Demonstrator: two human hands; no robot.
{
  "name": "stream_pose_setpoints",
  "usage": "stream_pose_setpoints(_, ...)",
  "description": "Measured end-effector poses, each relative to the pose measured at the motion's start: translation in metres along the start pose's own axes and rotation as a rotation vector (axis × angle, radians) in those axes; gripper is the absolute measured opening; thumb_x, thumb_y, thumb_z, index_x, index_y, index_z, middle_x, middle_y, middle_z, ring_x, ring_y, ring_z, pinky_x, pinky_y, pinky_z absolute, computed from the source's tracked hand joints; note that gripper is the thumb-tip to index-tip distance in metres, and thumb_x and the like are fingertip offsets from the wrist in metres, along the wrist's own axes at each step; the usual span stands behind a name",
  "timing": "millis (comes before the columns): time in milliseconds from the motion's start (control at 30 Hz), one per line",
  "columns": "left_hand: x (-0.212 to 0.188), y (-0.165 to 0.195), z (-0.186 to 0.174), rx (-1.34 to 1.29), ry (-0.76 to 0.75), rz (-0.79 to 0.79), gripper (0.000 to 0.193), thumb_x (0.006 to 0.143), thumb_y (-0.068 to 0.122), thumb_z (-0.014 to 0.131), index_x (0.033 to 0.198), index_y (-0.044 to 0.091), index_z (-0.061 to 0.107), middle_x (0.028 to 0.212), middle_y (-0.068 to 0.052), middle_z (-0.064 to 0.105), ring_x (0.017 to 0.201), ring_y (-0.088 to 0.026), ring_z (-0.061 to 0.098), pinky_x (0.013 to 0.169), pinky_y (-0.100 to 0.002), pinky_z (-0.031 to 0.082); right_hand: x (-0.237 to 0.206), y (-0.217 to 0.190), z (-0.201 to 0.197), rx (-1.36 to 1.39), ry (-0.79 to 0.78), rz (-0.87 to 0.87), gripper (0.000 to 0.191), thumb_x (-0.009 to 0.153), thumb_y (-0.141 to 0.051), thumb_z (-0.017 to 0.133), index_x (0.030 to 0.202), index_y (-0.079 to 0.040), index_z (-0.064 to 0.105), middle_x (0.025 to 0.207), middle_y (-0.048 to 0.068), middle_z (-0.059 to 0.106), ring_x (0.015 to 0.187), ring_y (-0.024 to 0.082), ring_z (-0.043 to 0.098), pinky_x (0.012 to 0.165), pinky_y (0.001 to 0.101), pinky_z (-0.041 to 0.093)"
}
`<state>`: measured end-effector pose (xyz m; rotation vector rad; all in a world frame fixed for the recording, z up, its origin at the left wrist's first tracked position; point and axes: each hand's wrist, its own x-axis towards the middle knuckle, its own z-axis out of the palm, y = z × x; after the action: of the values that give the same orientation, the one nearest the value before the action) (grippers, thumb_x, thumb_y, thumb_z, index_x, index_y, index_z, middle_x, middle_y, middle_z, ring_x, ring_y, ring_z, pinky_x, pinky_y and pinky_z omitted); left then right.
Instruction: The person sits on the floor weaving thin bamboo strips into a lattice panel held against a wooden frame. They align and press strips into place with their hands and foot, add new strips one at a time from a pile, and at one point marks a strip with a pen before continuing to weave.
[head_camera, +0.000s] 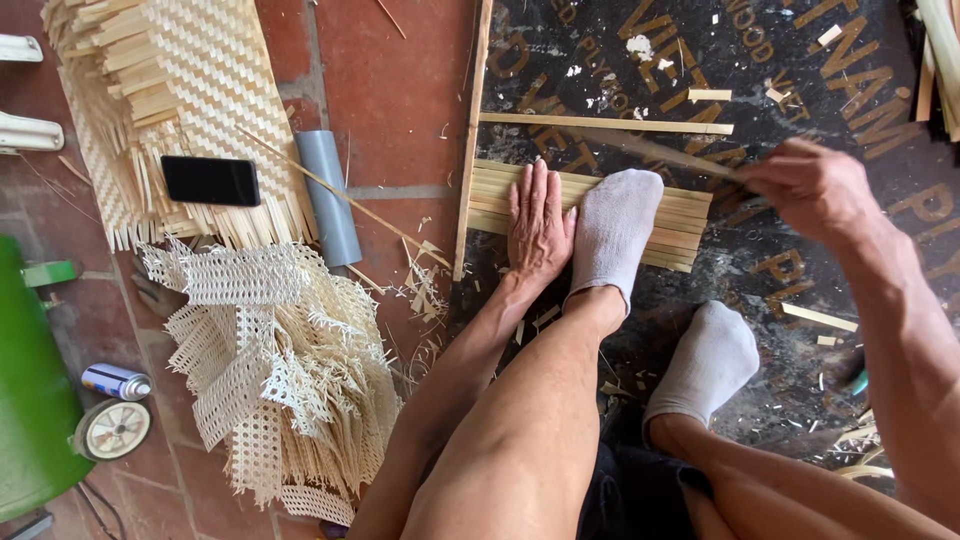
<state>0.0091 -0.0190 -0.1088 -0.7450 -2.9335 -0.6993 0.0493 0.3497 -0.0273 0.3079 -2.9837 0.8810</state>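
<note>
Left hand (540, 225) spread flat on bamboo strips (680, 215), right hand (805, 185) pinching one blurred strip (650, 150), black board (790, 80) with gold lettering underneath, blue-capped spray can (115, 381) on the floor, right edge cut off.

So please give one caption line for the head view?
Left hand and socked foot press bamboo strips flat; right hand grips one strip.

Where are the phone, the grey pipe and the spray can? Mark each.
black phone (210, 180), head view, middle of its dark screen.
grey pipe (330, 195), head view, mid-length of the tube.
spray can (115, 381), head view, side of its body.
</note>
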Motion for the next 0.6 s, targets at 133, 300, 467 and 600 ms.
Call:
stream_pose_setpoints(133,0.002,0.001,-0.004,-0.009,0.018,-0.002,0.073,0.1,0.028,0.062,0.158,-0.003,0.03,0.169,-0.025,0.019,0.159,-0.039,0.019,0.131,-0.056,0.014,0.015,-0.009,0.009,-0.147,-0.146,0.014,0.022,0.099,-0.019,0.071,0.117,-0.025,0.081,0.095,-0.003,0.073,0.085,0.015,0.068,0.079,0.0363,0.055)
stream_pose_setpoints(300,0.005,0.001,-0.009,-0.015,-0.025,-0.013,0.075,0.096,0.028,0.064,0.154,-0.004,0.031,0.167,-0.028,0.018,0.158,-0.041,0.018,0.129,-0.06,0.011,0.042,-0.014,0.028,-0.162,-0.181,-0.088,0.022,0.1,-0.02,0.068,0.117,-0.028,0.079,0.104,-0.004,0.075,0.091,0.016,0.069,0.08,0.0364,0.05)
stream_pose_setpoints(467,0.006,0.002,-0.012,-0.022,-0.024,0.007,0.074,0.098,0.028,0.063,0.156,-0.005,0.029,0.168,-0.027,0.016,0.159,-0.041,0.016,0.13,-0.061,0.01,0.059,-0.029,0.04,-0.215,-0.329,-0.02,0.026,0.098,-0.019,0.065,0.114,-0.032,0.081,0.1,-0.008,0.076,0.087,0.016,0.069,0.085,0.0385,0.048)
stream_pose_setpoints(600,0.006,0.001,-0.01,-0.016,-0.047,-0.009,0.074,0.099,0.027,0.064,0.155,-0.003,0.027,0.168,-0.027,0.017,0.159,-0.041,0.016,0.13,-0.06,0.01,0.062,-0.038,0.038,-0.239,-0.305,-0.034,0.021,0.097,-0.023,0.069,0.112,-0.03,0.08,0.094,-0.006,0.075,0.093,0.016,0.069,0.089,0.0373,0.048)
